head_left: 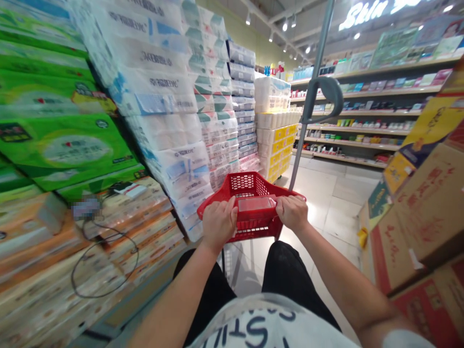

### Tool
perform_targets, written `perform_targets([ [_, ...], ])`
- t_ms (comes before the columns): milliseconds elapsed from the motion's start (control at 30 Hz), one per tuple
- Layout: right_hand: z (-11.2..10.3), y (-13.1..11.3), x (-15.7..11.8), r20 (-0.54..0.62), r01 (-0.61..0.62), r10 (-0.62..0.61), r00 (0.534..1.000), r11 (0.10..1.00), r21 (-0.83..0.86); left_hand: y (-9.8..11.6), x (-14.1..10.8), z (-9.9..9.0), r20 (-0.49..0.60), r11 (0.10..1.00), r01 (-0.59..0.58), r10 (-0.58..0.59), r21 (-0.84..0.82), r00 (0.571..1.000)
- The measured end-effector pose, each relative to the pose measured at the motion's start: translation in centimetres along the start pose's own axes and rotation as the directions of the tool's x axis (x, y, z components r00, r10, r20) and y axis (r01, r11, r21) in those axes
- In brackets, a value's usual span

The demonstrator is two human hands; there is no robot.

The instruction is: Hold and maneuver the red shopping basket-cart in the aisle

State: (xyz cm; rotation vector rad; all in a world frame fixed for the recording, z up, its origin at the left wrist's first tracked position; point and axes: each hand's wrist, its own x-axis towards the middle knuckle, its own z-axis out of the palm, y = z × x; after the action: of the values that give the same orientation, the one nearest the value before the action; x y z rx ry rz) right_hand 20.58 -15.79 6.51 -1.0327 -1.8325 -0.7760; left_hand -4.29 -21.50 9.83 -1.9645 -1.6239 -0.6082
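In the head view a red plastic shopping cart (243, 182) stands right in front of my body, its basket holding nothing that I can see. My left hand (219, 220) is closed round the left part of the cart's handle. On the handle's right part my right hand (293, 211) is wrapped in the same way. Between both hands the flat red middle of the handle shows. A grey pole (305, 113) with a looped grip rises from the cart's right side.
Tall stacks of white paper packs (163, 82) and green tissue packs (68, 140) line the left. Cardboard boxes (431, 203) are piled on the right. Between them runs a tiled floor (331, 198). Stocked shelves (362, 128) stand ahead. A black cable (136, 256) lies over packs at the left.
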Motion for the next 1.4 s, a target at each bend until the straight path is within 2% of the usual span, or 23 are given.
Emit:
perform_targets([
  [67, 0.0, 0.0, 0.0, 0.002, 0.0, 0.0, 1.0, 1.0, -0.002, 0.2, -0.3, 0.2, -0.035, 1.0, 0.002, -0.002, 0.014, 0.999],
  [200, -0.2, -0.1, 0.0, 0.006, -0.007, 0.007, 1.0, 1.0, -0.012, 0.1, 1.1, 0.0, 0.142, 0.992, 0.112, -0.12, 0.061, 0.983],
  [267, -0.2, -0.2, 0.0, 0.007, -0.011, 0.011, 1.0, 1.0, -0.014, 0.1, 1.5, -0.1, 0.186, 0.988, 0.136, -0.148, 0.074, 0.971],
  [367, -0.1, -0.3, 0.0, 0.016, -0.017, 0.017, 1.0, 1.0, -0.012, 0.3, 0.6, 0.1, 0.084, 0.998, 0.057, -0.06, 0.04, 0.995],
  [467, -0.1, -0.3, -0.1, 0.031, -0.019, 0.019, 0.999, 1.0, -0.006, 0.7, -0.3, 0.2, -0.004, 1.0, -0.011, 0.012, 0.015, 1.0],
  [600, -0.1, -0.4, -0.2, 0.046, -0.018, 0.018, 0.999, 1.0, -0.01, 0.5, 0.7, -0.3, 0.109, 0.994, 0.106, -0.108, 0.02, 0.988],
  [667, 0.0, -0.6, -0.2, 0.044, -0.021, 0.021, 0.999, 1.0, -0.017, 0.3, 1.2, -0.5, 0.154, 0.993, 0.12, -0.122, 0.022, 0.981],
  [833, 0.1, -0.9, -0.1, 0.034, -0.018, 0.019, 0.999, 0.999, -0.029, -0.1, 0.1, 0.0, 0.049, 1.0, -0.003, 0.003, -0.003, 0.999],
  [900, 0.1, -1.0, -0.1, 0.037, -0.012, 0.013, 0.999, 0.999, -0.031, -0.1, 0.0, 0.0, 0.041, 1.0, 0.023, -0.023, -0.006, 0.999],
  [1033, 0.0, -1.1, -0.1, 0.047, -0.014, 0.016, 0.999, 0.999, -0.031, -0.2, 0.8, -0.5, 0.126, 0.99, 0.14, -0.14, 0.002, 0.982],
  [1100, 0.0, -1.2, -0.1, 0.046, -0.02, 0.021, 0.999, 0.999, -0.025, -0.3, 0.9, -0.5, 0.133, 0.993, 0.115, -0.112, -0.009, 0.985],
  [1233, -0.1, -1.3, -0.1, 0.04, -0.015, 0.015, 0.999, 1.0, -0.01, -0.3, 0.2, -0.4, 0.065, 1.0, 0.016, -0.015, -0.021, 0.998],
  [1300, -0.1, -1.3, -0.1, 0.04, -0.01, 0.01, 0.999, 1.0, -0.015, -0.4, 0.4, -0.4, 0.079, 0.997, 0.068, -0.066, -0.025, 0.995],
  [1400, 0.0, -1.3, -0.2, 0.04, -0.006, 0.007, 0.999, 1.0, -0.027, -0.5, 1.0, -0.5, 0.175, 0.985, 0.167, -0.159, -0.032, 0.972],
])
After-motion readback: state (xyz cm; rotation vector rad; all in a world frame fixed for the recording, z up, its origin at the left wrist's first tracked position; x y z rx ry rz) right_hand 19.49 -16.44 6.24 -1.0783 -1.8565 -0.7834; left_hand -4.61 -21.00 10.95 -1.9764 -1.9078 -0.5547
